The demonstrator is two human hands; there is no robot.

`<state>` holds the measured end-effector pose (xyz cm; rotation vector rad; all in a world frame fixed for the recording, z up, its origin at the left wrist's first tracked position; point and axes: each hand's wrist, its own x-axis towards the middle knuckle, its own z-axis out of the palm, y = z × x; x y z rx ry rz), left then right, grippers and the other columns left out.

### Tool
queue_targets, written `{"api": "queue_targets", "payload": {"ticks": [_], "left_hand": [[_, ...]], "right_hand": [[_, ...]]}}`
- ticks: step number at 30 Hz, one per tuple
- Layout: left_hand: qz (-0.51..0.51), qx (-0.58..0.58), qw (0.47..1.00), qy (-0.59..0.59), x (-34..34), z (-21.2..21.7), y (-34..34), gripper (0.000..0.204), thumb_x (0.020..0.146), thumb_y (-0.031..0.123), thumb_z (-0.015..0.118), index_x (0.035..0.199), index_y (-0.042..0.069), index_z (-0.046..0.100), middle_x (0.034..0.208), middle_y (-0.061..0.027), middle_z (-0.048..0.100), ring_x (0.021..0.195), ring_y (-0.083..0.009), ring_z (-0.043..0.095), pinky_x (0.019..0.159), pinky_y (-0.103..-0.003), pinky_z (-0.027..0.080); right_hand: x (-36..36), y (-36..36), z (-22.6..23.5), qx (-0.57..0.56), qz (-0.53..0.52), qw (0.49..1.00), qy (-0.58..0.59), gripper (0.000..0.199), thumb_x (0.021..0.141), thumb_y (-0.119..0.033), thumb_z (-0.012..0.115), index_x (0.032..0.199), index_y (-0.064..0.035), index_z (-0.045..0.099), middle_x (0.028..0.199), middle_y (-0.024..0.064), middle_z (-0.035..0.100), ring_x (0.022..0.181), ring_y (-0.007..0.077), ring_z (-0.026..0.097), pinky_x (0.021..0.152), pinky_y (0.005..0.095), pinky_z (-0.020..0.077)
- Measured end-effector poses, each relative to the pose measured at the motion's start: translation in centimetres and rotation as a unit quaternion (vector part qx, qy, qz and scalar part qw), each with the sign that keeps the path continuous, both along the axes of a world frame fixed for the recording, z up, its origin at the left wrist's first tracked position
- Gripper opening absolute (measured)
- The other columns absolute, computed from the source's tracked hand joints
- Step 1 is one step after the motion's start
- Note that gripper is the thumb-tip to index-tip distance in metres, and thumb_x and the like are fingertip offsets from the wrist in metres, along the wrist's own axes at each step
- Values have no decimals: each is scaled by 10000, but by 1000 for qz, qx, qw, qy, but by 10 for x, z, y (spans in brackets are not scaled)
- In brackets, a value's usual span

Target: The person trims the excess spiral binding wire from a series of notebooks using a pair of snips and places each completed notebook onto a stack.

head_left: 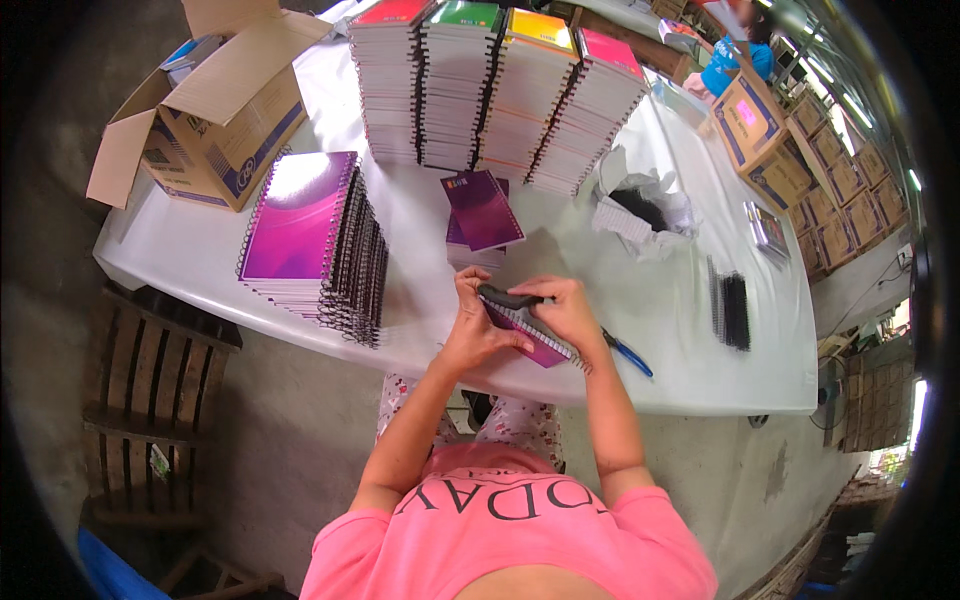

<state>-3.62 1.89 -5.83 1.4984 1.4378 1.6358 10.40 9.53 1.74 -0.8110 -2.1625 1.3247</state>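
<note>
My left hand (474, 322) grips a small purple notebook (535, 341) from its left side, just above the near edge of the white table (690, 330). My right hand (563, 308) lies over the top of the same notebook and presses a black wire spiral (508, 297) against its upper edge. A short pile of purple small notebooks (481, 212) lies just beyond my hands.
A tall stack of large purple spiral notebooks (318, 240) stands at left. Several high stacks with coloured covers (495, 90) stand at the back. Blue-handled pliers (628, 354), black spirals (733, 308), a crumpled wrapper (645, 215) and an open cardboard box (215, 110) are around. A wooden crate (150, 410) sits below left.
</note>
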Motion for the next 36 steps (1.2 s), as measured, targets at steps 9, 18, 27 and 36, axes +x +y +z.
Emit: {"api": "queue_targets", "payload": {"ticks": [9,18,27,36], "left_hand": [[9,29,1000,7,1,-10,2,901,510,384,892,1070,45,274,1040,-106,322,998,-217,370,871,-319,375],[-90,-39,971,-216,-5,8,-14,341,734,122,777,939,58,512,941,-17,488,863,-105,467,749,-227,409],[49,-26,976,-211,11,13,-15,291,722,95,778,982,27,666,866,-18,589,813,-105,553,737,-230,441],[110,81,979,-154,15,38,-28,314,700,-22,749,999,66,713,882,-57,656,788,-125,594,688,-238,480]], "right_hand": [[44,11,2,130,-153,979,19,417,622,87,516,949,-68,723,943,133,675,893,274,643,811,298,485],[132,-72,-31,224,-352,826,-378,587,858,-242,610,1388,-143,379,1402,185,330,1267,380,342,1046,501,263],[108,-97,-36,202,-321,918,-117,442,916,-248,542,1329,-119,452,1183,161,452,1086,340,424,963,492,311],[33,-119,51,323,-185,918,-134,361,888,-316,578,1239,-228,576,1182,118,453,1090,314,409,954,453,298]]}}
